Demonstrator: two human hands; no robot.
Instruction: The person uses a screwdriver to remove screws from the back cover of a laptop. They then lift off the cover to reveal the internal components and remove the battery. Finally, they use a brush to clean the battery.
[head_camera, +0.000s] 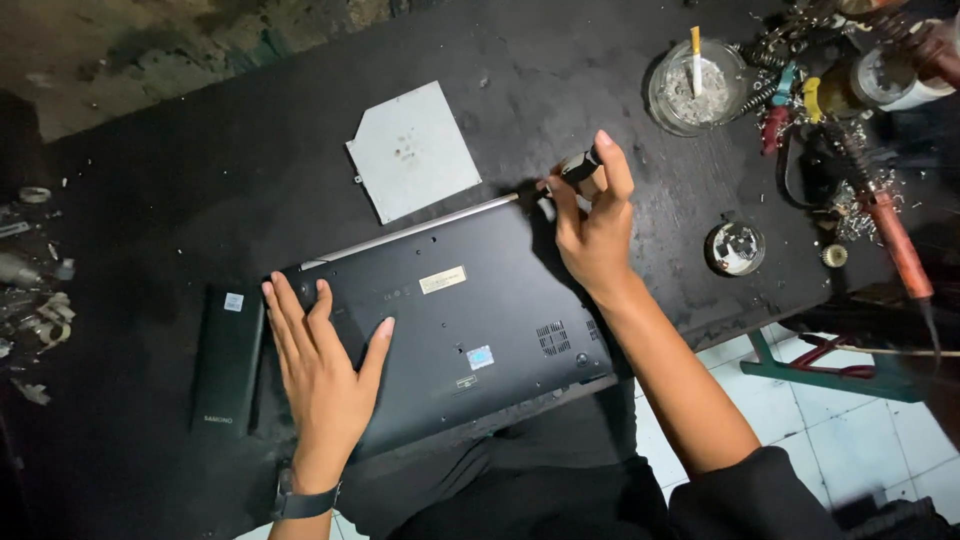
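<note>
left hand (322, 372) flat, fingers spread on upturned laptop (455, 315); right hand (592, 225) pinching, seemingly, a dark screwdriver handle (580, 166)

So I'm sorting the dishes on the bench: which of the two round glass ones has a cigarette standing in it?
The larger glass ashtray at the far edge, full of grey ash with a cigarette upright in it. The smaller round dish, nearer the right hand, has none.

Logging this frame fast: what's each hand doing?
Left hand: open, flat on the laptop.
Right hand: closed on a screwdriver handle.
</note>
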